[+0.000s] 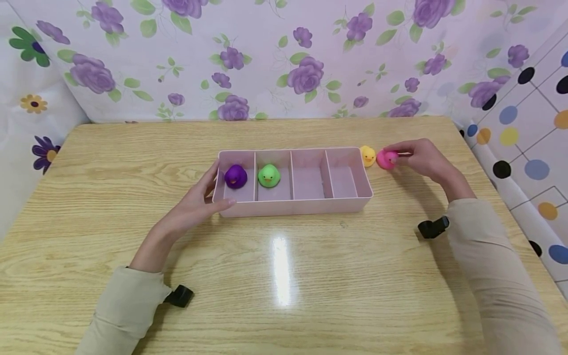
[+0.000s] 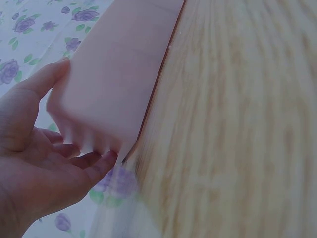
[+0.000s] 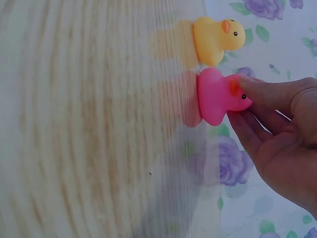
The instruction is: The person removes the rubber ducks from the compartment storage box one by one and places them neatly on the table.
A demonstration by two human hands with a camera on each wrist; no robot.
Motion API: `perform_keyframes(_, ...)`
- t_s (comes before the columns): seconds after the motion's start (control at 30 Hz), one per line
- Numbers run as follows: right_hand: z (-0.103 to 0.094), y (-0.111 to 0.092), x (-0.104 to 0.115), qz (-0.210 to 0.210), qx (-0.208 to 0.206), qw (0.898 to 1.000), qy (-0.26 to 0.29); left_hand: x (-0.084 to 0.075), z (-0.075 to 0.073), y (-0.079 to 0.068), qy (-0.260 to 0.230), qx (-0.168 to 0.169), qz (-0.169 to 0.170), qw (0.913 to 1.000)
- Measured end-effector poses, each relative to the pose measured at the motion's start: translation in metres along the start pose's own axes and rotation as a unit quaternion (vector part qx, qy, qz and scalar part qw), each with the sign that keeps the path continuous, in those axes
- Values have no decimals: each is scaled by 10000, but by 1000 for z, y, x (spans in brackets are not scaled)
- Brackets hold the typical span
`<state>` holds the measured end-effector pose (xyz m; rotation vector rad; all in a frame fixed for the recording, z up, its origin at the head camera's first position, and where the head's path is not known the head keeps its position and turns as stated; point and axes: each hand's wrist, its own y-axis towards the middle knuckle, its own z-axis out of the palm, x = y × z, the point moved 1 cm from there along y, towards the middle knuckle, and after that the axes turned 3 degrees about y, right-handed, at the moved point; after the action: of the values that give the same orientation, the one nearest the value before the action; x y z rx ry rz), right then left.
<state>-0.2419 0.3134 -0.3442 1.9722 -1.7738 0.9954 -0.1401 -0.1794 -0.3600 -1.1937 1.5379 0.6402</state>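
Note:
A pale pink box (image 1: 293,207) with a row of compartments stands mid-table. A purple rubber duck (image 1: 235,176) sits in its leftmost compartment, and a green rubber duck (image 1: 268,176) in the one beside it. My left hand (image 1: 195,202) holds the box's left end, thumb at the front rim and fingers against the end wall, as the left wrist view also shows. To the right of the box, my right hand (image 1: 421,158) pinches a pink rubber duck (image 3: 213,96) by its head. That duck appears to rest on the table. Close beside it is a yellow rubber duck (image 3: 210,42), untouched.
The wooden table (image 1: 310,271) runs back to a flowered cloth (image 1: 266,64). A dotted sheet (image 1: 523,148) borders its right side. Small black devices (image 1: 179,296) hang at both wrists.

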Motion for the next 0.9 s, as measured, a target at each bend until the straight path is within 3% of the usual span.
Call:
perform_keyframes(0.4, -6, -5, 4, -185, -186, 9995, 147, 2, 0, 1, -39, -4, 24, 10000)
perform_keyframes(0.9, -4, -15, 37, -770, -483, 9958, -73, 1, 0, 1, 25, 6, -28, 10000)
